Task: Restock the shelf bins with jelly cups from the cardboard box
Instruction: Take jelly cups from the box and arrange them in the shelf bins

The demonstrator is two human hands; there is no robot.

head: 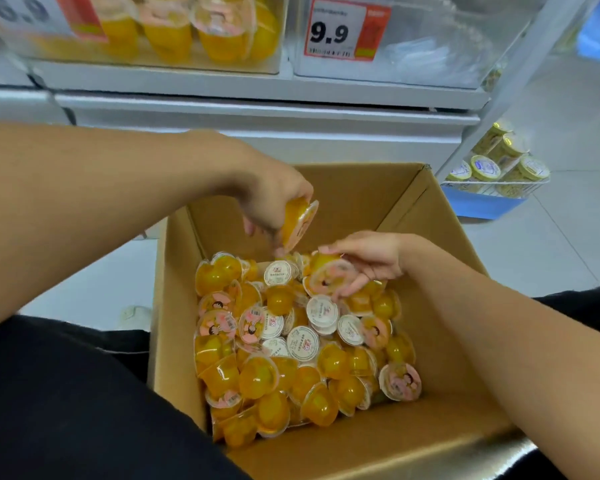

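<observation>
Holding one orange jelly cup with a clear plastic shell (297, 220) in curled fingers, left hand (271, 202) hovers over open brown cardboard box (440, 233); right hand (364, 258) grips second pink-lidded cup (328, 277) atop the heap of cups, too many to count; two clear shelf bins (413, 39) above.

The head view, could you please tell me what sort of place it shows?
Most likely a shop aisle: a 9.9 price tag on a clear shelf bin, another bin of jelly cups, and a cardboard box of stock below.
</observation>
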